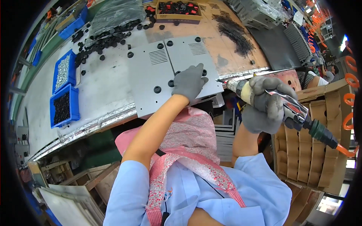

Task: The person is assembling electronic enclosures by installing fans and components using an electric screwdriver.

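Observation:
Two grey metal housings (149,79) lie side by side at the table's front edge, each with vent slots and black round feet (157,89) on top. My left hand (189,83), in a grey glove, rests on the right-hand housing beside several of these feet, its fingers stretched out. My right hand (266,103), gloved too, is wrapped round an air screwdriver (292,107) just right of the housings. The screwdriver lies nearly level, its tip pointing left toward the housing's right edge. An orange hose runs from its rear end.
Blue bins of silver screws (63,73) and small black parts (62,108) stand at left. Loose black feet (109,43) lie scattered farther back, near a carton of red-and-black parts (178,12). Black cords (235,35) lie at back right. A divided cardboard box (309,147) stands at right.

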